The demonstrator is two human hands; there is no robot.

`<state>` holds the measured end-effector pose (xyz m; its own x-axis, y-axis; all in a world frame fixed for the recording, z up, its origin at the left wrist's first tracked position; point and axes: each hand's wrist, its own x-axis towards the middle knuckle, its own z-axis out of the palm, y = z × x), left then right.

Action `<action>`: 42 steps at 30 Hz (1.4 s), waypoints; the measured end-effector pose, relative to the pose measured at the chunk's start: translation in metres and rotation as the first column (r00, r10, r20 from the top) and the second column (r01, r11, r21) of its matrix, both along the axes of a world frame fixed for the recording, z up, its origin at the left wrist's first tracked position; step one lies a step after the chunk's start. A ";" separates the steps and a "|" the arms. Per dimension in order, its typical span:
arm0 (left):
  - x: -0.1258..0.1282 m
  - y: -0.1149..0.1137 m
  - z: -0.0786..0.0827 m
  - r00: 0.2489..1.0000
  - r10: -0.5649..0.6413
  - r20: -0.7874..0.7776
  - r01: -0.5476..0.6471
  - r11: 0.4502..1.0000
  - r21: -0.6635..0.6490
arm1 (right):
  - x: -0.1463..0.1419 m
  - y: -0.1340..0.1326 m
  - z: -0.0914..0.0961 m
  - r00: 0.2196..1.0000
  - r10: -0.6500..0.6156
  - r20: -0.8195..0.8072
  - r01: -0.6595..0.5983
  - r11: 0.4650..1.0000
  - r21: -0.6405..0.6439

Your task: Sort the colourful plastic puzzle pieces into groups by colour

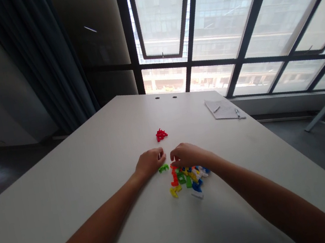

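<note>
My left hand (150,162) rests on the white table (93,158) with its fingers curled in; whether anything is in them is hidden. A green plastic piece (163,168) lies just below its fingertips. My right hand (187,155) is also curled, fingertips down at the top edge of a pile of small coloured plastic pieces (188,177) in red, green, yellow, blue and white. A separate small cluster of red pieces (161,134) lies further away, beyond both hands.
A sheet of paper (225,109) with a pen (238,113) on it lies at the table's far right edge. Large windows stand behind the table, a dark curtain at the left. Two small holes (165,97) mark the table's far end.
</note>
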<state>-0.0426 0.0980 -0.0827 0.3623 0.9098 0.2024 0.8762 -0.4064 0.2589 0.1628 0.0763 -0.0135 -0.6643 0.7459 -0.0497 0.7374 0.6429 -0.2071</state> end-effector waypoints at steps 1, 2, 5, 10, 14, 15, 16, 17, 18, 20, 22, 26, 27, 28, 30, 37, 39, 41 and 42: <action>0.000 0.000 0.000 1.000 0.002 0.000 -0.002 1.000 -0.003 | -0.001 0.001 -0.002 1.000 -0.019 0.018 0.019 1.000 -0.025; 0.000 0.000 0.000 1.000 0.005 0.001 -0.005 1.000 -0.003 | -0.002 0.001 -0.005 0.999 -0.028 0.028 0.029 0.999 -0.041; 0.000 -0.001 -0.001 1.000 0.009 0.005 -0.009 1.000 0.000 | 0.000 0.001 -0.010 0.999 -0.034 0.032 0.035 0.998 -0.052; 0.000 -0.001 -0.001 1.000 0.008 0.014 -0.008 1.000 0.010 | 0.005 0.003 -0.009 0.999 -0.046 0.015 0.047 0.997 -0.063; 0.001 -0.002 0.001 1.000 0.005 -0.002 -0.005 1.000 0.005 | 0.011 0.012 -0.004 0.996 -0.061 -0.062 0.050 0.985 -0.166; 0.001 -0.002 0.002 1.000 0.006 -0.007 -0.006 1.000 0.003 | 0.013 0.016 -0.004 0.993 -0.075 -0.089 0.054 0.974 -0.221; 0.001 -0.003 0.002 1.000 0.006 -0.011 -0.006 1.000 0.002 | 0.016 0.020 -0.005 0.988 -0.097 -0.117 0.059 0.954 -0.292; 0.001 -0.003 0.003 1.000 0.006 -0.013 -0.006 1.000 0.001 | 0.018 0.024 -0.006 0.982 -0.124 -0.142 0.063 0.927 -0.371; 0.002 -0.004 0.003 1.000 0.006 -0.014 -0.006 1.000 0.003 | 0.021 0.029 -0.007 0.974 -0.150 -0.169 0.061 0.895 -0.442; 0.002 -0.005 0.003 1.000 0.000 -0.011 0.000 1.000 0.007 | 0.026 0.039 -0.010 0.948 -0.207 -0.243 0.053 0.853 -0.520; 0.002 -0.005 0.003 1.000 -0.007 -0.006 0.007 1.000 0.008 | 0.031 0.051 -0.015 0.902 -0.276 -0.333 0.093 0.876 -0.474; 0.002 -0.005 0.003 1.000 -0.012 -0.008 0.012 1.000 0.012 | 0.042 0.079 -0.025 0.847 -0.387 -0.365 0.350 0.922 -0.166; 0.002 -0.004 0.004 1.000 -0.014 -0.010 0.014 1.000 0.013 | 0.045 0.087 -0.028 0.849 -0.410 -0.333 0.408 0.910 -0.079; 0.002 -0.004 0.004 1.000 -0.017 -0.011 0.017 1.000 0.014 | 0.049 0.095 -0.030 0.849 -0.436 -0.298 0.455 0.891 -0.008; 0.002 -0.005 0.004 1.000 -0.025 -0.013 0.025 1.000 0.014 | 0.054 0.109 -0.035 0.835 -0.495 -0.238 0.525 0.847 0.080; 0.003 -0.005 0.004 0.999 -0.024 -0.026 0.024 1.000 0.012 | 0.060 0.143 -0.044 0.801 -0.580 -0.147 0.598 0.781 0.178; 0.003 -0.005 0.004 1.000 -0.021 -0.023 0.021 1.000 0.005 | 0.059 0.147 -0.044 0.814 -0.568 -0.121 0.580 0.788 0.205; 0.003 -0.005 0.005 1.000 -0.020 -0.023 0.020 1.000 0.000 | 0.057 0.148 -0.045 0.826 -0.556 -0.095 0.562 0.798 0.220; 0.003 -0.005 0.005 1.000 -0.020 -0.024 0.020 1.000 -0.002 | 0.056 0.147 -0.045 0.831 -0.549 -0.084 0.553 0.803 0.223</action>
